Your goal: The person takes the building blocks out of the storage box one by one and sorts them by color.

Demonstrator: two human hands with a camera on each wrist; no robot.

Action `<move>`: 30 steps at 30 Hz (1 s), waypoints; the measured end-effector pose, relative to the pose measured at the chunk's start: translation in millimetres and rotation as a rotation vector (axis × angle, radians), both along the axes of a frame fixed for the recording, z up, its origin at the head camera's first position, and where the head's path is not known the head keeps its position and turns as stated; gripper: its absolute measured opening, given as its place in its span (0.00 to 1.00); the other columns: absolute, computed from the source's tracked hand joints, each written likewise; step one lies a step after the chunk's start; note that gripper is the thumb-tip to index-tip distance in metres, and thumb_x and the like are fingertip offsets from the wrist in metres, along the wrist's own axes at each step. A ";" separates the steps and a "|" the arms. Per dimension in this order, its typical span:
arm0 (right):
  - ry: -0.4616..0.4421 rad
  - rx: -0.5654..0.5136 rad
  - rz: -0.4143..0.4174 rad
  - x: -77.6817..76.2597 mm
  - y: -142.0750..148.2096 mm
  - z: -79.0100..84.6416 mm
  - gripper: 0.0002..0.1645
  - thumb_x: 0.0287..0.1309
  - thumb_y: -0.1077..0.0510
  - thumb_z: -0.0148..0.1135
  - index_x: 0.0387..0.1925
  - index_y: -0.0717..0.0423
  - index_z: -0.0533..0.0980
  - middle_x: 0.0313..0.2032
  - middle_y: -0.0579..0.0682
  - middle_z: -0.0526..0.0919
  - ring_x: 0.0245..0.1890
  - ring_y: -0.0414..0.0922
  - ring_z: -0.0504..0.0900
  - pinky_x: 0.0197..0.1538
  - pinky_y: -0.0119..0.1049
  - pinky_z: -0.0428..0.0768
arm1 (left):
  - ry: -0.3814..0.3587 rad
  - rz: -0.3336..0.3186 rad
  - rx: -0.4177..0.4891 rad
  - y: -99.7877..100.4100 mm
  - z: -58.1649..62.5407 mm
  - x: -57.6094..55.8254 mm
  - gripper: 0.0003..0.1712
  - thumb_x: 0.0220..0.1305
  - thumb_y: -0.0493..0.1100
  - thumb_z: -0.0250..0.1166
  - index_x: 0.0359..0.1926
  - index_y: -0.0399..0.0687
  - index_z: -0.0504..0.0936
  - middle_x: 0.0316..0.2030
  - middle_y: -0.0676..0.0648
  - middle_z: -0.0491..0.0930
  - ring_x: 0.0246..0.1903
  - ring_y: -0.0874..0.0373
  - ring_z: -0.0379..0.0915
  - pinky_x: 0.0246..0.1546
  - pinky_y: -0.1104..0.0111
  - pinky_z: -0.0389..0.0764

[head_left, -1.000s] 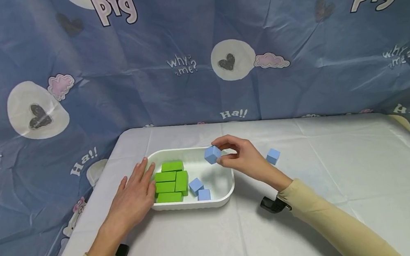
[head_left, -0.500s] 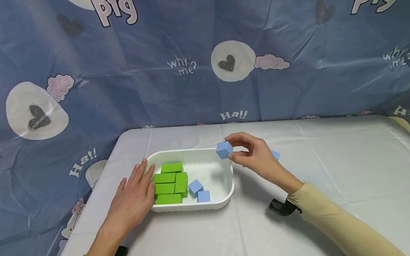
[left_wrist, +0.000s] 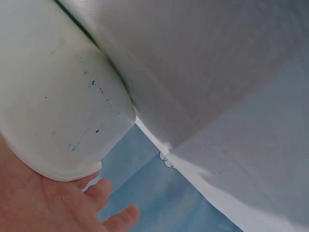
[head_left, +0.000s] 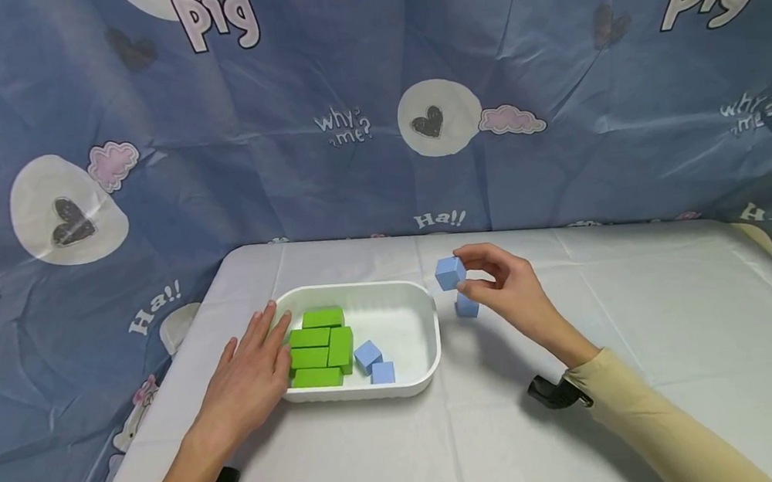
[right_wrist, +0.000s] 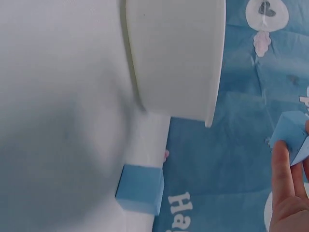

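Note:
In the head view my right hand pinches a light blue cube between thumb and fingertips, in the air just right of the tray's far right corner. Another blue cube sits on the table below it, partly covered by the held cube and fingers. My left hand lies with extended fingers against the left end of the white tray. Inside the tray, several green blocks fill the left side. Beside them are two blue cubes, one turned at an angle.
A white cloth covers the table. Behind it hangs a blue printed curtain, which also runs down the left side. The right wrist view shows the table cube close to the tray's end.
My right hand has carried the pinched cube rightward from above the tray to beyond its right end. One table cube has come into view; another is now hidden behind the hand. The left hand stays put.

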State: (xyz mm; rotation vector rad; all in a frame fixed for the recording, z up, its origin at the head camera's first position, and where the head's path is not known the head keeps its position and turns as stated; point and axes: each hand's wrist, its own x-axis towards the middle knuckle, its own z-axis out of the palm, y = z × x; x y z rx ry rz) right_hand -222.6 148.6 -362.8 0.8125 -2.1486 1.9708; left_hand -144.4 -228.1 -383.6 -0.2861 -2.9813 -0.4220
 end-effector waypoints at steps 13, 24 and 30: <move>0.000 0.022 -0.077 4.3 25.5 -2.0 0.25 0.58 0.69 0.67 0.58 0.67 0.74 0.51 0.57 0.78 0.51 0.48 0.79 0.49 0.32 0.80 | -0.006 -0.007 0.009 -0.8 -0.1 -0.3 0.30 0.78 0.50 0.38 0.76 0.44 0.58 0.77 0.41 0.44 0.75 0.43 0.40 0.66 0.38 0.47; 0.037 0.070 -0.139 3.7 49.2 -3.7 0.25 0.60 0.70 0.65 0.59 0.65 0.74 0.53 0.56 0.78 0.52 0.45 0.79 0.49 0.29 0.79 | -0.022 -0.006 0.011 -0.8 2.2 -0.6 0.31 0.79 0.50 0.37 0.76 0.44 0.57 0.77 0.41 0.43 0.75 0.44 0.38 0.66 0.38 0.45; 0.047 0.080 -0.168 4.1 63.1 -3.6 0.25 0.59 0.71 0.65 0.58 0.65 0.75 0.52 0.55 0.78 0.51 0.44 0.79 0.49 0.29 0.79 | -0.027 0.002 0.026 -0.1 1.0 -0.7 0.31 0.78 0.51 0.37 0.76 0.44 0.57 0.77 0.41 0.43 0.75 0.44 0.38 0.66 0.38 0.45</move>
